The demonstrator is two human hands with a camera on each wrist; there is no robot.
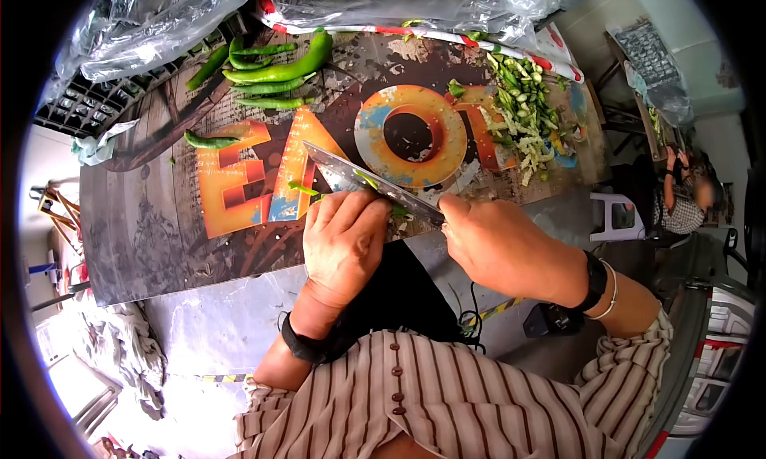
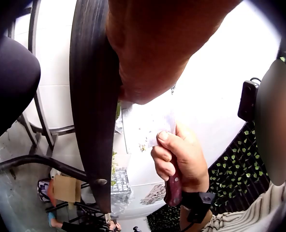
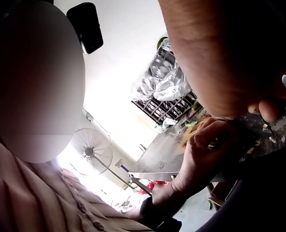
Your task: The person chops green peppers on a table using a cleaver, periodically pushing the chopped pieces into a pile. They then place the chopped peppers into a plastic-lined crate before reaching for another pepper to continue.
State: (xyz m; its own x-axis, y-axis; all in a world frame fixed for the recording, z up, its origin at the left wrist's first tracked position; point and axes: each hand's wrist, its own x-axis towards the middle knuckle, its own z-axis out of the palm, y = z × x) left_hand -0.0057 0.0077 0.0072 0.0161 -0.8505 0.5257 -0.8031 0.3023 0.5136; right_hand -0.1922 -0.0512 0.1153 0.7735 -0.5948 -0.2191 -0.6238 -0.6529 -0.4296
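My right hand (image 1: pixel 499 247) grips a kitchen knife by its dark red handle (image 2: pixel 173 191). The broad metal blade (image 1: pixel 343 165) slants up and left over the table, close beside the left fingers. With curled fingers my left hand (image 1: pixel 345 239) holds a green chili pepper (image 1: pixel 302 188) down at the table's near edge; most of the pepper is hidden under the hand. A bit of green (image 1: pixel 365 179) shows against the blade. In the right wrist view the left hand (image 3: pixel 203 150) also appears with fingers bent, a little green showing beside them.
Whole green peppers (image 1: pixel 279 74) lie at the table's back left, one more pepper (image 1: pixel 211 140) nearer. Chopped pepper (image 1: pixel 523 112) is heaped at the right of the printed table (image 1: pixel 144 219). Plastic sheeting (image 1: pixel 415 12) and a black crate (image 1: pixel 96 100) border the back. Another person (image 1: pixel 686 191) sits far right.
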